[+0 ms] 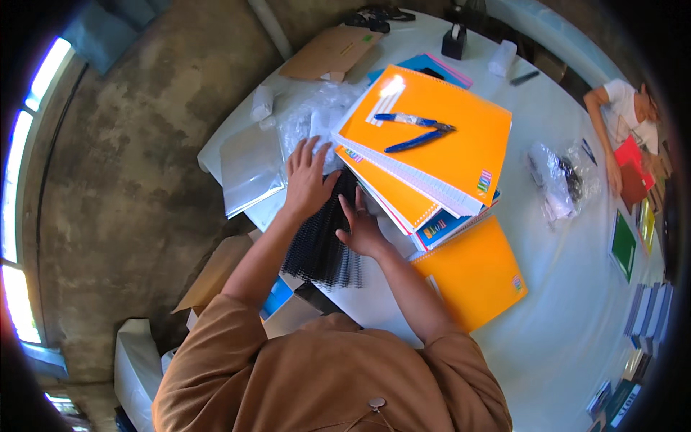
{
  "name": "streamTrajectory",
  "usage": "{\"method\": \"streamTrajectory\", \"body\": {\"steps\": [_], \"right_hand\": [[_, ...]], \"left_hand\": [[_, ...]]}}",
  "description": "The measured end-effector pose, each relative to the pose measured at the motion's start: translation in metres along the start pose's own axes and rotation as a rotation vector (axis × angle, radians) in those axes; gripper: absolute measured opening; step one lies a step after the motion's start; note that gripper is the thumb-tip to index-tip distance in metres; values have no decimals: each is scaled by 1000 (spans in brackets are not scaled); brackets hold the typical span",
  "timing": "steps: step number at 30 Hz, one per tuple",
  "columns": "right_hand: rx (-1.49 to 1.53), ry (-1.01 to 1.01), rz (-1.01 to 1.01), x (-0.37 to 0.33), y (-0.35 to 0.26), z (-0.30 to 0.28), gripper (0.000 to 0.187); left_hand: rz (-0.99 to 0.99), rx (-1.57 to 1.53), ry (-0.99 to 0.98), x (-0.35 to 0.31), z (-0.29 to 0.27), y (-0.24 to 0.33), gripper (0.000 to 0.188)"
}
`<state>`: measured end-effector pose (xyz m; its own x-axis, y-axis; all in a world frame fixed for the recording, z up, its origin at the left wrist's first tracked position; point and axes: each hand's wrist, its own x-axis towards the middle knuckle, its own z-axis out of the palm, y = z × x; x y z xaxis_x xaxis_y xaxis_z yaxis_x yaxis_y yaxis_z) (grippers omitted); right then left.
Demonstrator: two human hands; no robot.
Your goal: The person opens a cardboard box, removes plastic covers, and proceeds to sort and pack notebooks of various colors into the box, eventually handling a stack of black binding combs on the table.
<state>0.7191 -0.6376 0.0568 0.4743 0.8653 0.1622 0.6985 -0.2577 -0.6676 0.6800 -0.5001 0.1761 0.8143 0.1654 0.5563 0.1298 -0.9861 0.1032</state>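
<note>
A bundle of black spiral binding coils lies at the table's near left edge, partly hidden by my hands. My left hand rests at the bundle's far end with its fingers spread. On its near right side, my right hand has its thumb and fingers apart, touching or just over the coils. Just right of both hands rises an uneven stack of orange spiral notebooks, fanned out. Blue-handled pliers lie on the top cover. A separate orange notebook sits nearer to me, against the stack.
Left of the coils are clear plastic sheets and crumpled wrap. A flat cardboard piece and a black tape dispenser stand farther back. A bagged bundle lies right. Another person works across the table. Open cardboard boxes are below left.
</note>
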Motion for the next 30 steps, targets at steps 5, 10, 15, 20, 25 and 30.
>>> {"method": "streamTrajectory", "body": {"steps": [5, 10, 15, 20, 25, 30], "right_hand": [[556, 593, -35, 3, -22, -11, 16], [547, 581, -608, -8, -51, -39, 12], [594, 763, -894, -31, -100, -98, 13], [723, 879, -1006, -57, -131, -151, 14], [276, 1186, -921, -154, -133, -206, 13], [113, 1813, 52, -287, -94, -172, 18]], "left_hand": [[-339, -242, 161, -112, 4, 62, 59], [-392, -295, -202, -177, 44, 93, 64], [-16, -797, -358, -149, 15, 142, 50], [381, -721, -706, -150, 18, 161, 45], [18, -1124, 399, -134, 1, 199, 53], [691, -514, -484, -123, 0, 223, 79]]}}
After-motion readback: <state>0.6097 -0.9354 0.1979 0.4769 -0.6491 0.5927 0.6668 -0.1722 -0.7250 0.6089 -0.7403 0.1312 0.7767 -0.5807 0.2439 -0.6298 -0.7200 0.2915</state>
